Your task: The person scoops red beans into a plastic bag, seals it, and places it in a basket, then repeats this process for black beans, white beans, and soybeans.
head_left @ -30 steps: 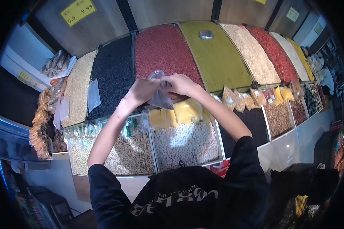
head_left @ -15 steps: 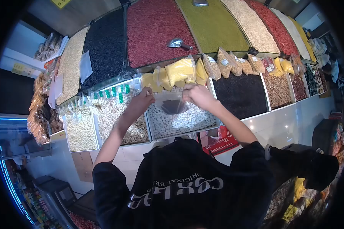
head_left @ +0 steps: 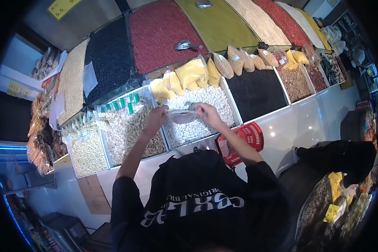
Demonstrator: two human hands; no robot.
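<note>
A clear plastic bag (head_left: 184, 117) with dark reddish contents hangs between my hands, above a bin of small white cubes (head_left: 197, 132). My left hand (head_left: 156, 117) pinches its left upper edge. At the right upper edge, the fingers of my right hand (head_left: 208, 114) are closed on the same bag. What exactly lies inside the bag is too small to make out. Just beyond my hands, several bags of yellow grain (head_left: 191, 74) lean along the back of the bin.
Behind stand large bins of red beans (head_left: 161, 33), black beans (head_left: 109, 54) and green beans (head_left: 222, 27). A metal scoop (head_left: 188, 45) lies on the red beans. A red basket (head_left: 250, 136) is beside my right forearm. Another person in dark clothes (head_left: 340, 159) is at the right.
Both hands have come nearer my body with the bag, which now shows its upper edge more from above. The view has shifted, and more of the red basket shows.
</note>
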